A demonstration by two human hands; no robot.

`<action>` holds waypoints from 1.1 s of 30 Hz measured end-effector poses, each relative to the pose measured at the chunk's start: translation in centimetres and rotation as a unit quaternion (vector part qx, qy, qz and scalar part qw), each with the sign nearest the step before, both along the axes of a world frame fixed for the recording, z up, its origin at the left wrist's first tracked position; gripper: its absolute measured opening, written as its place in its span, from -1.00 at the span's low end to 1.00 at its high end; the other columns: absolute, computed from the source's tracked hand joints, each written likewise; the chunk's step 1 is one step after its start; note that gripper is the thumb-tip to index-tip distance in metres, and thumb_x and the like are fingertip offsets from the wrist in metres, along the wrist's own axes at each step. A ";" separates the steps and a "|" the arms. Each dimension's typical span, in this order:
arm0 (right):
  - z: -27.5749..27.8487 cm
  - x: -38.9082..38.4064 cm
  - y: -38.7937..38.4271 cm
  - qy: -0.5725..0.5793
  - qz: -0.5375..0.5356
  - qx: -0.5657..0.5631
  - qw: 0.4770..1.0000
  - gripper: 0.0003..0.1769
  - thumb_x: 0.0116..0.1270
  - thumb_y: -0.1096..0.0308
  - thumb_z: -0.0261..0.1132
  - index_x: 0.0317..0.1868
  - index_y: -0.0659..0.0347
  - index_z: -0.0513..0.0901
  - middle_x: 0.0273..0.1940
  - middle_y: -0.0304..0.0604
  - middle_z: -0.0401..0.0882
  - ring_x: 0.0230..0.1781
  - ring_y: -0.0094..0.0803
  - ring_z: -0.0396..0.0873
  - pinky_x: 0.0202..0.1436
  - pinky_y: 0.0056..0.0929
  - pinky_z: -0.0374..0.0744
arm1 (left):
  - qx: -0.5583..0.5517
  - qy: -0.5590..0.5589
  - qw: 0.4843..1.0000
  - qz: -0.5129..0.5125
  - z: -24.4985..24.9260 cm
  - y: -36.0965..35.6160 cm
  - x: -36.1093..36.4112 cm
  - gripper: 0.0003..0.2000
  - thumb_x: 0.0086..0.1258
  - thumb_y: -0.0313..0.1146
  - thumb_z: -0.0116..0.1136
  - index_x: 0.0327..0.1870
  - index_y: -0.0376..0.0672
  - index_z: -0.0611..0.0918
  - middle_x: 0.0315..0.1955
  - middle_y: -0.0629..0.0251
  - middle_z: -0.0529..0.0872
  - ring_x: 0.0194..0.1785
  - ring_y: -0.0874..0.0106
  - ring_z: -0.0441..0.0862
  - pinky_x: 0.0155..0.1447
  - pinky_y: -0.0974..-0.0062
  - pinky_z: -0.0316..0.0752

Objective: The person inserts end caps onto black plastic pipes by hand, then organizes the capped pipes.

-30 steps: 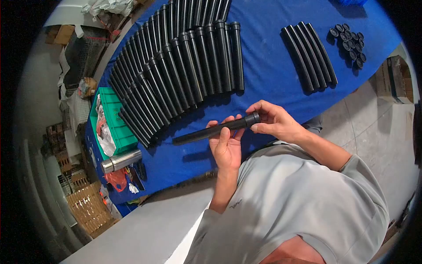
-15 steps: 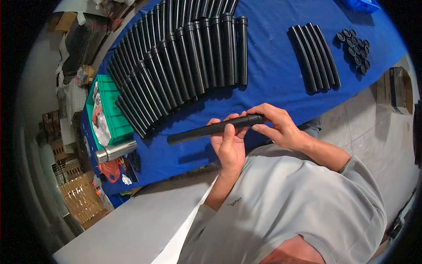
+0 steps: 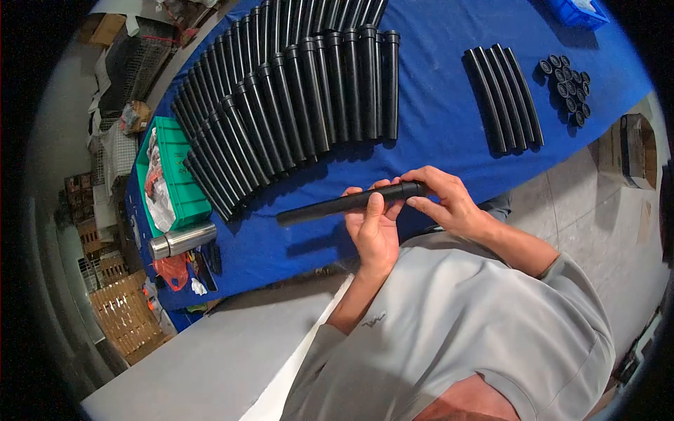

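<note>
Head: left hand [image 3: 375,235] and right hand [image 3: 453,205] hold tube [image 3: 323,209].

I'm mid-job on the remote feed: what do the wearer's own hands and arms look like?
Left hand and right hand: five-fingered, ungloved, no watch visible. Forearms bare below loose grey sleeves; the grey shirt has a small dark marking.
</note>
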State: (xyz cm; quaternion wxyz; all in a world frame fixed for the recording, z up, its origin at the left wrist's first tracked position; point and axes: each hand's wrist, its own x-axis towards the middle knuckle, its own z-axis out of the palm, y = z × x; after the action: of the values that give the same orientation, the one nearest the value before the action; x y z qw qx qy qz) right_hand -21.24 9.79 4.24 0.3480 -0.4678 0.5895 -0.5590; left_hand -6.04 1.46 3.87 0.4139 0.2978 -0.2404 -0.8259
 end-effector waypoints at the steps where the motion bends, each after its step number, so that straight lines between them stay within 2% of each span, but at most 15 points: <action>1: -0.1 -0.1 0.0 -0.007 0.006 0.009 1.000 -0.59 0.37 0.46 0.39 0.19 0.37 0.57 0.00 -0.08 0.66 -0.01 -0.37 0.65 0.00 -0.39 0.64 | 0.004 0.003 1.000 0.000 -0.2 0.0 0.0 -0.65 0.49 -0.53 0.23 0.17 0.01 0.41 0.06 0.04 0.68 0.17 0.10 0.69 0.21 0.12 0.72; 3: -0.4 -0.5 -0.1 -0.019 0.018 0.026 0.999 -0.59 0.36 0.45 0.41 0.18 0.36 0.57 -0.01 -0.10 0.67 -0.01 -0.40 0.64 -0.02 -0.40 0.63 | 0.015 0.028 0.999 -0.023 -0.9 -0.7 0.2 -0.66 0.49 -0.54 0.22 0.17 -0.02 0.42 0.10 0.02 0.67 0.20 0.10 0.68 0.24 0.10 0.69; 6: 0.0 -0.7 -0.8 -0.054 0.003 0.021 0.998 -0.60 0.32 0.37 0.48 0.10 0.31 0.61 -0.16 -0.16 0.68 -0.19 -0.47 0.62 -0.15 -0.45 0.60 | -0.010 0.032 0.997 -0.070 -2.4 -1.1 0.4 -0.66 0.51 -0.48 0.22 0.23 -0.05 0.45 0.17 -0.02 0.65 0.27 0.06 0.63 0.30 0.08 0.65; 7: -0.5 -1.0 -0.8 -0.115 0.008 0.064 0.991 -0.61 0.32 0.36 0.49 0.08 0.30 0.61 -0.21 -0.20 0.66 -0.23 -0.51 0.60 -0.18 -0.47 0.59 | -0.026 0.028 0.996 -0.087 -2.8 -1.1 0.3 -0.65 0.52 -0.45 0.22 0.26 -0.05 0.46 0.19 -0.03 0.65 0.30 0.04 0.61 0.32 0.08 0.64; 9: -1.9 -1.7 -0.9 -0.233 0.017 0.146 0.961 -0.63 0.32 0.34 0.50 0.05 0.29 0.62 -0.30 -0.29 0.62 -0.30 -0.60 0.57 -0.23 -0.52 0.57 | 0.023 0.077 0.990 -0.116 -2.6 -2.7 0.7 -0.60 0.53 -0.42 0.21 0.33 -0.12 0.43 0.24 -0.05 0.62 0.36 0.02 0.56 0.38 0.02 0.57; 10: -1.4 -2.1 -0.9 -0.183 0.016 0.160 0.970 -0.66 0.35 0.44 0.47 0.06 0.30 0.59 -0.27 -0.33 0.60 -0.31 -0.65 0.56 -0.22 -0.58 0.57 | -0.006 0.063 0.991 -0.115 -2.9 -3.5 1.2 -0.58 0.53 -0.41 0.20 0.35 -0.15 0.43 0.26 -0.07 0.60 0.37 -0.01 0.54 0.43 -0.04 0.52; 13: -1.6 -2.3 -1.0 -0.209 0.006 0.134 0.969 -0.63 0.36 0.44 0.46 0.10 0.31 0.57 -0.28 -0.31 0.60 -0.29 -0.63 0.58 -0.20 -0.59 0.59 | 0.008 0.099 0.991 -0.092 -5.2 -4.8 2.6 -0.72 0.54 -0.47 0.16 0.22 -0.14 0.55 0.19 -0.08 0.66 0.35 -0.05 0.56 0.40 -0.06 0.57; 19: -2.1 -2.1 -1.2 -0.288 0.014 0.145 0.946 -0.65 0.40 0.45 0.42 0.11 0.34 0.54 -0.29 -0.27 0.61 -0.29 -0.60 0.61 -0.16 -0.57 0.64 | 0.033 0.117 0.990 -0.077 -6.3 -4.6 2.5 -0.76 0.53 -0.49 0.17 0.15 -0.13 0.58 0.15 -0.07 0.69 0.33 -0.05 0.59 0.36 -0.06 0.62; 22: -2.7 -2.0 -1.0 -0.238 0.010 0.117 0.964 -0.69 0.42 0.40 0.41 0.06 0.35 0.57 -0.36 -0.29 0.63 -0.35 -0.61 0.59 -0.29 -0.55 0.59 | 0.020 0.104 0.992 -0.066 -6.0 -4.3 2.2 -0.76 0.53 -0.49 0.17 0.16 -0.13 0.57 0.15 -0.08 0.68 0.31 -0.05 0.60 0.33 -0.05 0.64; 25: -1.7 -2.5 -0.9 -0.143 0.019 0.118 0.982 -0.71 0.41 0.39 0.42 0.03 0.35 0.59 -0.39 -0.28 0.63 -0.39 -0.60 0.59 -0.31 -0.53 0.59 | 0.023 0.099 0.993 -0.053 -5.6 -3.9 2.0 -0.75 0.53 -0.49 0.18 0.17 -0.13 0.55 0.14 -0.08 0.68 0.30 -0.05 0.61 0.31 -0.03 0.66; 28: -1.2 -3.5 -0.7 -0.086 0.071 0.141 0.984 -0.70 0.38 0.40 0.43 0.03 0.34 0.59 -0.39 -0.30 0.63 -0.35 -0.61 0.61 -0.28 -0.56 0.56 | 0.020 0.089 0.993 -0.077 -5.3 -4.2 2.3 -0.75 0.52 -0.49 0.19 0.16 -0.14 0.55 0.13 -0.07 0.69 0.29 -0.04 0.62 0.28 -0.01 0.69; 31: -1.7 -3.1 -0.4 -0.154 0.055 0.136 0.977 -0.71 0.37 0.41 0.44 0.02 0.33 0.60 -0.38 -0.29 0.63 -0.35 -0.61 0.61 -0.29 -0.56 0.56 | 0.021 0.078 0.995 -0.053 -4.9 -3.3 2.1 -0.76 0.52 -0.48 0.18 0.16 -0.15 0.55 0.12 -0.06 0.69 0.29 -0.04 0.62 0.25 0.02 0.71; 33: -1.7 -2.9 -0.4 -0.138 0.040 0.144 0.979 -0.71 0.38 0.41 0.44 0.02 0.34 0.60 -0.37 -0.28 0.63 -0.35 -0.61 0.61 -0.27 -0.55 0.58 | 0.005 0.063 0.997 -0.045 -4.7 -3.0 1.9 -0.76 0.53 -0.48 0.17 0.15 -0.14 0.55 0.12 -0.06 0.69 0.28 -0.03 0.63 0.24 0.03 0.72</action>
State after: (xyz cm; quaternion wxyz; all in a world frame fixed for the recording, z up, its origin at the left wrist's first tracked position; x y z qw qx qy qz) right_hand -24.10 9.40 2.52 0.5116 -0.3548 0.5908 -0.5132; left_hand -4.10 -1.50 -0.85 0.3887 0.2363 -0.2227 -0.8622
